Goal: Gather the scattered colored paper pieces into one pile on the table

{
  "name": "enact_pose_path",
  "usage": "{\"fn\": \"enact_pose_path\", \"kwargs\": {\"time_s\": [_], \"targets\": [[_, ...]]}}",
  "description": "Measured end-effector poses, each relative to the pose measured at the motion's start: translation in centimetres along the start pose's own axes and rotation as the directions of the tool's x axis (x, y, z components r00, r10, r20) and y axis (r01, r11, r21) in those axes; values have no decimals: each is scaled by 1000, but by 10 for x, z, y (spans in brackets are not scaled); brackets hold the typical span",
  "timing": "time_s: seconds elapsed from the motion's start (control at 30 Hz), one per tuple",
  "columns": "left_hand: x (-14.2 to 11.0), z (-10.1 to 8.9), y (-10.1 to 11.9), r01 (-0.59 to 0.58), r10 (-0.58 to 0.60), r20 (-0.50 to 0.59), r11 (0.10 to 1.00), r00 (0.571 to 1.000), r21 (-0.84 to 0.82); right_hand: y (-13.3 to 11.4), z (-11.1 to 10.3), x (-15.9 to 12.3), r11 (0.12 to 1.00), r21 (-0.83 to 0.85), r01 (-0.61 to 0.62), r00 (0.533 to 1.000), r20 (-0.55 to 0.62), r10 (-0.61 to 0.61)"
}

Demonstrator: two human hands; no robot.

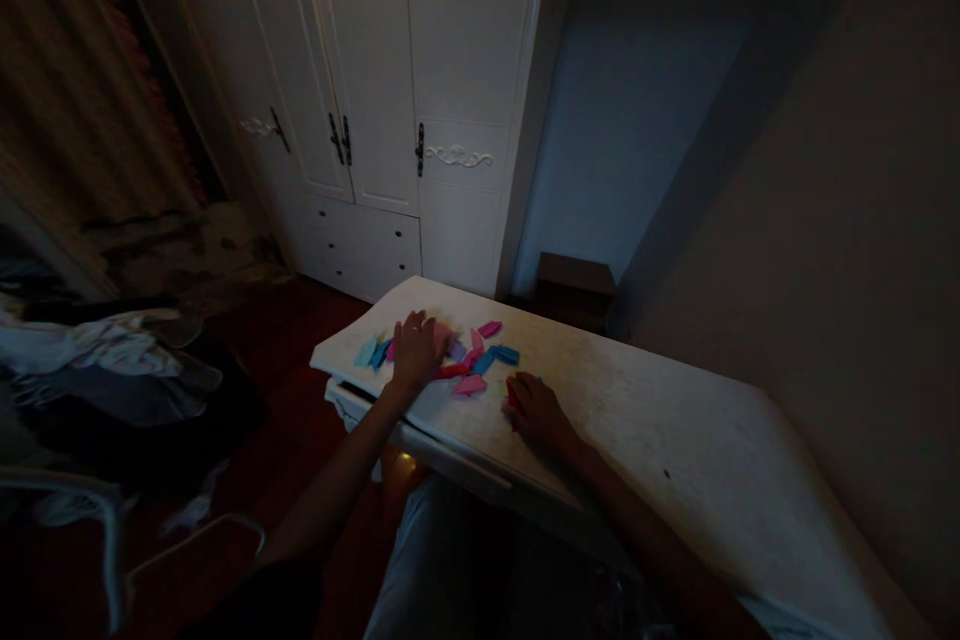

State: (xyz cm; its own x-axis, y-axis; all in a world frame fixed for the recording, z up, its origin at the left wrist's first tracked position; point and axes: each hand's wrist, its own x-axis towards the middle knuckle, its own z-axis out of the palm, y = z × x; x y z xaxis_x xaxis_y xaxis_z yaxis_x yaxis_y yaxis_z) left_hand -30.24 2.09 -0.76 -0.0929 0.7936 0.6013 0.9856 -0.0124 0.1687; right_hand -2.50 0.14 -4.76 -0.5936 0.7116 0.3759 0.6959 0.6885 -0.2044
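Several small folded paper pieces, pink [469, 385] and blue [506, 354], lie scattered on a white table [675, 430]. My left hand [415, 350] rests flat on the left part of the pile, fingers spread, covering some pieces. My right hand [534, 410] lies on the table just right of the pile, its fingers curled over a red piece [511, 392]. More blue pieces [373, 352] lie to the left of my left hand.
A white wardrobe [397, 100] with dark handles stands behind the table. A small dark stool [574, 285] sits by the wall. Clothes [97, 350] are heaped at the left over a dark floor. A white chair frame [112, 540] is at the lower left.
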Motion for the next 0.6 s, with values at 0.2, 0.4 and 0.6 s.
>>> {"fn": "enact_pose_path", "kwargs": {"time_s": [0.2, 0.4, 0.6], "targets": [[-28, -13, -68, 205, -221, 164, 972, 961, 113, -3, 30, 37, 981, 73, 182, 983, -6, -182], [-41, -4, -60, 99, -109, 180, 993, 978, 62, -10, 50, 85, 982, 67, 177, 984, 18, -179], [-33, -6, -46, 74, -51, 97, 963, 994, -258, -19, 65, 111, 992, 99, 82, 996, -35, -79]]}}
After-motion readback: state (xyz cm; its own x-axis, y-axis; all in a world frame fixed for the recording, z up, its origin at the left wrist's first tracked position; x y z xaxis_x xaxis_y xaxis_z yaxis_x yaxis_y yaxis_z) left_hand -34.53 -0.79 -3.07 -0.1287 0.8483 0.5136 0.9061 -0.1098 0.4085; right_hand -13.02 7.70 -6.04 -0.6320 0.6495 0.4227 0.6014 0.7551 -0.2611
